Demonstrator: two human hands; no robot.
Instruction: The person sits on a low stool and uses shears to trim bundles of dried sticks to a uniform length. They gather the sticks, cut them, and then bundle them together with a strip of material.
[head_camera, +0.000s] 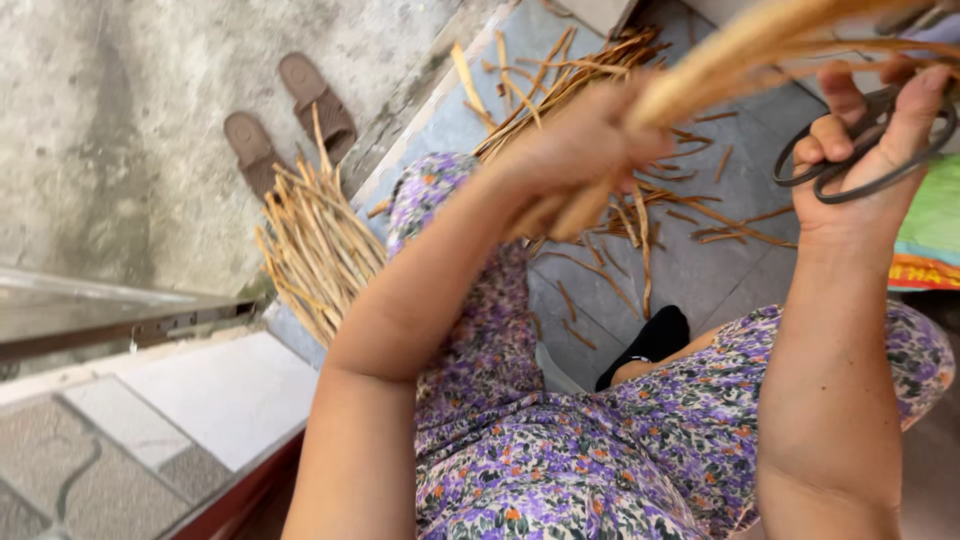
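The fingers of the left hand (580, 150) are wrapped tightly around a bundle of pale cane strips (720, 55), which runs up and to the right out of the fist toward the top edge of the view. The fingers of the right hand (865, 150) are threaded through the loops of a pair of dark metal scissors (860, 150); the thumb sits in one ring and the other fingers curl over the second, so the hand is closed on the handles. The blades lie behind the hand and the cane, and whether they are open cannot be told. The two hands are raised near each other, the scissors just beside the far part of the bundle.

Below the arms lies the person's lap in a purple floral dress (560, 450), with a foot in a black sock (650, 340) on the grey tiled floor (730, 270). Short cut-off cane scraps (640, 220) are scattered over the tiles under the left hand. A heap of longer strips (315, 240) lies at the edge of the step to the left, and another pile (570, 80) lies farther off beyond the left wrist. On the concrete ground past the step sits a pair of brown sandals (290, 115), side by side.
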